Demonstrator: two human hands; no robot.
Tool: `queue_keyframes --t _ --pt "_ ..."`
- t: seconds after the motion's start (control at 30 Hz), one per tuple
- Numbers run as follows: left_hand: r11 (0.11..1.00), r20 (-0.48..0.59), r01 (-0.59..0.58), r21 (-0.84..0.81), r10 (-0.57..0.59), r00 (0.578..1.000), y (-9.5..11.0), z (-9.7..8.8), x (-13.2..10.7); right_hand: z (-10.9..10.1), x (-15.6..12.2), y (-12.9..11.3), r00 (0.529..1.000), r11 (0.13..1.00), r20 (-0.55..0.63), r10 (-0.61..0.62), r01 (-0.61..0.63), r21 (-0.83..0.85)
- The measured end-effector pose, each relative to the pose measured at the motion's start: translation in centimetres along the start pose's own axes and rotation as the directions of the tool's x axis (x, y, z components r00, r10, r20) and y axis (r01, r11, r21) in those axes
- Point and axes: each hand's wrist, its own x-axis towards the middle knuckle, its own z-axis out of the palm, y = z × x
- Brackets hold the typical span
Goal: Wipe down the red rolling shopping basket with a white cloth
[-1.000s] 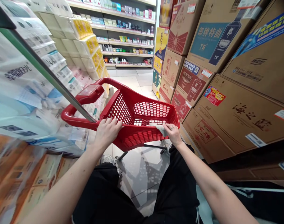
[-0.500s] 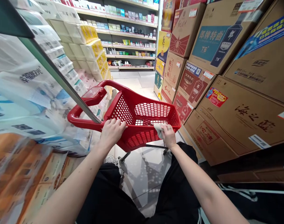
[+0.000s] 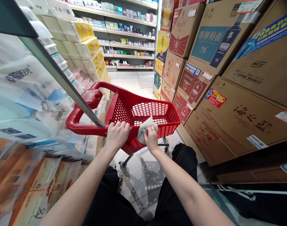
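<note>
A red plastic shopping basket [image 3: 155, 114] on wheels stands in a shop aisle in front of me, its red handle [image 3: 82, 125] to the left. My left hand [image 3: 117, 135] is closed over the basket's near rim, fingers curled on top. My right hand [image 3: 151, 138] is closed on a pale cloth [image 3: 144, 127] and presses it against the near rim, just right of my left hand. The basket holds nothing that I can see.
Stacked cardboard boxes [image 3: 240, 103] line the right side. Wrapped paper-goods packs [image 3: 23, 94] fill the shelves on the left, behind a slanted metal shelf edge [image 3: 63, 81]. Stocked shelves [image 3: 129, 34] stand at the aisle's far end. The tiled floor [image 3: 131, 83] runs ahead.
My right hand has slid the cloth leftward along the basket's near rim, from the right corner towards my left hand. My left hand has kept its hold on the rim.
</note>
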Motion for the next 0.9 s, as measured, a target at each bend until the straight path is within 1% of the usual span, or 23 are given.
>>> queue_keyframes --t 0.03,0.1,0.17,0.2,0.27,0.33,0.4,0.47,0.5,0.57,0.67,0.73,0.8,0.87,0.9 --pt "1.0 -0.003 -0.006 -0.001 0.006 1.0 0.1 0.0 0.0 0.0 0.1 0.0 1.0 1.0 0.005 -0.018 0.018 0.008" --pt "1.0 -0.007 -0.019 -0.001 0.019 1.0 0.1 -0.1 0.1 -0.7 0.2 1.2 0.998 0.998 0.011 -0.057 0.056 0.021" --pt "1.0 -0.009 -0.031 0.001 0.031 0.999 0.0 -0.1 0.1 -1.7 0.1 3.5 0.997 0.997 -0.003 -0.071 0.071 0.029" --pt "0.999 -0.01 -0.036 0.002 0.036 0.999 0.0 -0.1 0.1 -2.4 0.1 4.8 0.998 0.999 -0.035 -0.043 0.044 0.027" --pt "0.999 -0.013 -0.039 -0.001 0.039 0.999 0.0 -0.1 0.1 -3.5 0.1 7.6 0.995 0.999 -0.085 0.045 -0.043 0.022" --pt "0.999 -0.017 -0.031 -0.006 0.031 0.999 0.1 0.0 0.1 -4.4 0.1 10.1 0.968 0.981 -0.156 0.196 -0.195 0.026" --pt "1.0 -0.02 -0.014 -0.012 0.014 1.0 0.2 0.2 0.1 -5.1 0.3 11.9 0.906 0.931 -0.219 0.363 -0.363 0.043" --pt "1.0 -0.021 0.003 -0.023 -0.003 1.0 0.3 0.4 0.2 -5.4 0.5 12.7 0.839 0.873 -0.249 0.483 -0.482 0.07" --pt "1.0 -0.022 0.01 -0.028 -0.01 1.0 0.3 0.5 0.2 -5.4 0.7 12.8 0.817 0.854 -0.255 0.517 -0.514 0.085" --pt "0.999 -0.025 0.017 -0.033 -0.018 1.0 0.4 0.7 0.4 -4.8 1.0 12.0 0.795 0.836 -0.262 0.547 -0.536 0.117" --pt "1.0 -0.017 0.016 -0.021 -0.016 1.0 0.6 0.7 0.5 -2.7 1.2 9.1 0.788 0.828 -0.255 0.561 -0.532 0.177" --pt "1.0 -0.009 0.016 -0.016 -0.016 1.0 0.8 0.6 0.6 -1.1 1.0 6.6 0.811 0.834 -0.211 0.546 -0.504 0.224" --pt "1.0 -0.005 0.023 -0.018 -0.023 1.0 1.0 0.4 0.7 0.2 0.7 4.6 0.844 0.84 -0.137 0.518 -0.471 0.271" --pt "0.999 -0.002 0.033 -0.033 -0.033 0.999 1.1 0.3 0.6 0.6 0.5 3.6 0.864 0.834 -0.085 0.496 -0.447 0.324" --pt "0.998 -0.002 0.037 -0.048 -0.037 0.999 1.1 0.3 0.6 0.5 0.5 3.5 0.862 0.825 -0.08 0.5 -0.446 0.347"
